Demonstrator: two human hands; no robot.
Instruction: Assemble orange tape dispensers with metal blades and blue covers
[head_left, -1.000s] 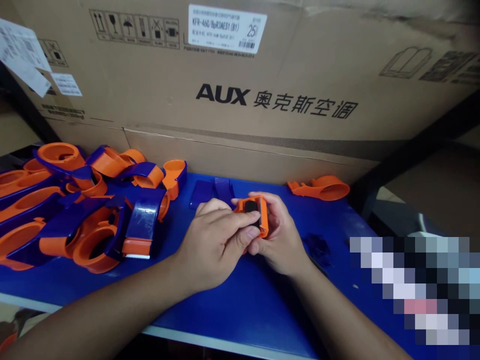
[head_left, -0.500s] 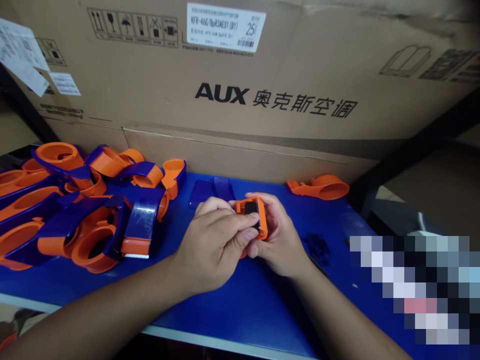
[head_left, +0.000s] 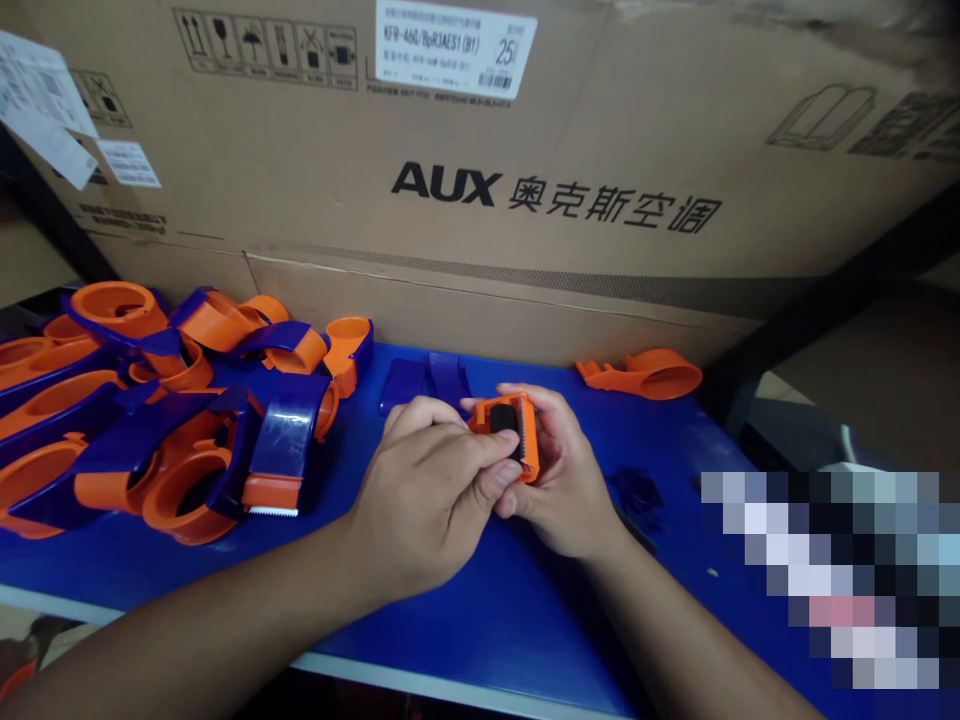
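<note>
An orange tape dispenser [head_left: 529,437] is in my right hand [head_left: 568,480], whose fingers wrap round its far side. The dispenser has a metal saw-tooth blade along its end and a black roller [head_left: 504,420] inside. My left hand [head_left: 427,480] is closed at its near side, with the index fingertip on the roller and the thumb at the frame's lower corner. Most of the dispenser's body is hidden behind my left hand. Both hands are raised over the blue tabletop [head_left: 450,640]. Two dark blue plastic covers [head_left: 405,385] lie just beyond my left hand.
Several orange-and-blue tape dispensers [head_left: 187,490] are piled on the left. An orange dispenser frame [head_left: 656,375] lies at the back right. Small dark blue pieces [head_left: 637,492] lie right of my hands. A large cardboard box [head_left: 570,240] stands behind, beside a black post [head_left: 817,310].
Hands and dispenser have shifted very slightly to the right in view. The left index finger sits a little lower on the roller, showing more of it. The grip looks the same.
</note>
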